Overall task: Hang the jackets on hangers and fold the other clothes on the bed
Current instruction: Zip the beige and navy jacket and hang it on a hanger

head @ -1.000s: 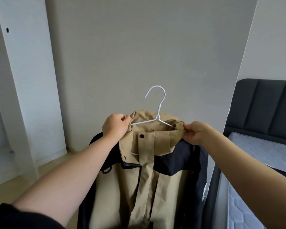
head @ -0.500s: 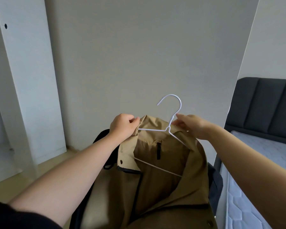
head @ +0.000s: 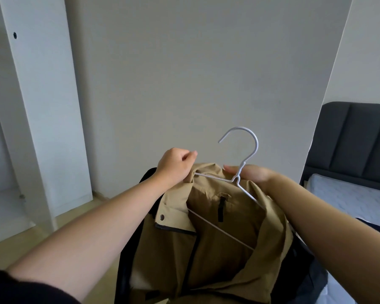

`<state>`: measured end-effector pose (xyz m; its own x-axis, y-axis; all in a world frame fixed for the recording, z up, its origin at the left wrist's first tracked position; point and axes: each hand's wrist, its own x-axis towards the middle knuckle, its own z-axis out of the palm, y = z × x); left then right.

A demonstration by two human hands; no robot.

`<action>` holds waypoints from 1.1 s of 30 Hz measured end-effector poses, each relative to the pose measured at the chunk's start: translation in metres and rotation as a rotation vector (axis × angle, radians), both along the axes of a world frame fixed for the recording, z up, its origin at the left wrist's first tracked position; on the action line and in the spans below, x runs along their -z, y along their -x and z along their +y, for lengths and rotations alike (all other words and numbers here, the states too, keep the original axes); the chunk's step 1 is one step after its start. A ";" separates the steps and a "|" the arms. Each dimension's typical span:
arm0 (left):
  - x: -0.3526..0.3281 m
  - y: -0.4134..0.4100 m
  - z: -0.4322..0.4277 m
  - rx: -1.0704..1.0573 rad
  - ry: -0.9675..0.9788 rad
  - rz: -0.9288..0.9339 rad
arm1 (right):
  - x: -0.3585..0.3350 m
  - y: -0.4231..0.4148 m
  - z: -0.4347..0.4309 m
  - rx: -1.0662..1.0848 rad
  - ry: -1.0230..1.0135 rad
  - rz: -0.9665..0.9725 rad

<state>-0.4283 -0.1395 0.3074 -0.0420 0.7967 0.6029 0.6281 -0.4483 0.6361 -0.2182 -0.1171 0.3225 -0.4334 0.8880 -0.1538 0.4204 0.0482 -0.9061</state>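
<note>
Wall (head: 195,73): plain grey, filling the view ahead.
Wardrobe panel (head: 44,106): white, standing at left.
Bed (head: 349,194): at right, dark headboard behind a bare mattress.
Jacket (head: 217,249): tan with dark trim, held up in mid-air, front open, just left of the bed.
Left hand (head: 176,166): fingers curled, pinching the collar's left edge.
Right hand (head: 250,174): fingers stretched along the collar behind the hanger's neck; a grip can't be made out.
Hanger (head: 238,176): white wire, inside the jacket, hook poking up.
</note>
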 end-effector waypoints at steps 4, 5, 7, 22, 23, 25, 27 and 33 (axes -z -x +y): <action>0.000 -0.006 -0.002 0.007 -0.003 0.011 | -0.018 0.008 -0.004 -0.046 0.072 0.168; -0.001 -0.007 -0.003 0.014 -0.006 0.013 | -0.019 0.010 -0.005 -0.067 0.107 0.186; -0.003 -0.011 -0.004 0.031 -0.011 0.012 | -0.021 0.016 -0.008 -0.037 0.108 0.172; 0.002 0.003 0.014 -0.364 0.002 0.049 | -0.032 -0.013 -0.021 0.232 -0.429 -0.207; 0.002 0.005 0.015 -0.392 0.003 0.047 | -0.032 -0.013 -0.023 0.197 -0.495 -0.258; 0.002 0.006 0.017 -0.434 0.005 0.041 | -0.025 -0.012 -0.026 0.118 -0.538 -0.362; 0.001 0.007 0.017 -0.452 0.007 0.037 | -0.014 -0.007 -0.027 0.058 -0.605 -0.442; -0.004 0.014 0.016 -0.205 0.194 0.011 | 0.012 0.009 -0.020 0.366 -0.872 -0.291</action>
<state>-0.4426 -0.1234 0.3117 -0.2091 0.8727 0.4413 0.7002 -0.1814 0.6905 -0.2273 -0.1372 0.3103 -0.1586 0.8125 0.5610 0.7435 0.4721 -0.4736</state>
